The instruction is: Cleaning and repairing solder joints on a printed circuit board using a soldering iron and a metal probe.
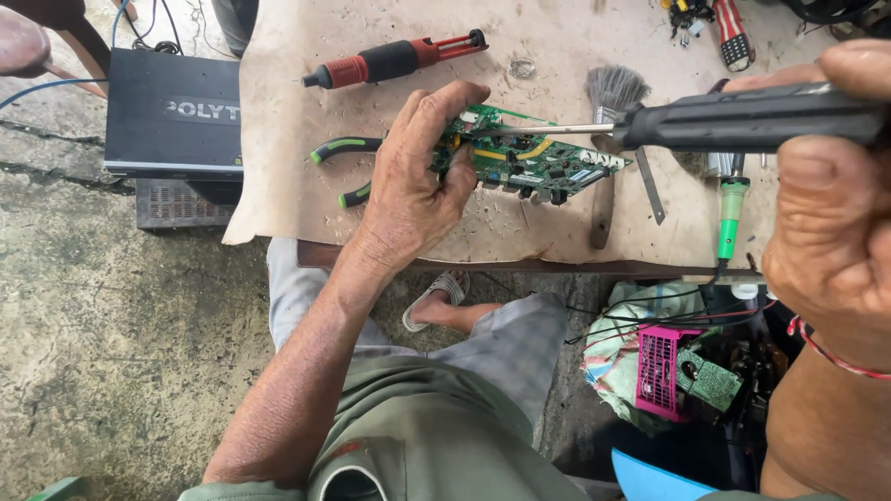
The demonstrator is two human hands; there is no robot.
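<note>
My left hand grips the left end of a green circuit board lying on a worn tan work table. My right hand, close to the camera at the right edge, is closed around the black handle of a screwdriver. Its metal shaft reaches left, with the tip on the board near my left fingers. Green-handled pliers lie partly under my left hand.
A red and black desoldering pump lies at the table's back. A grey brush, tweezers and a green soldering iron lie right of the board. A black electronic box sits left on the concrete floor. A pink part and wires lie below.
</note>
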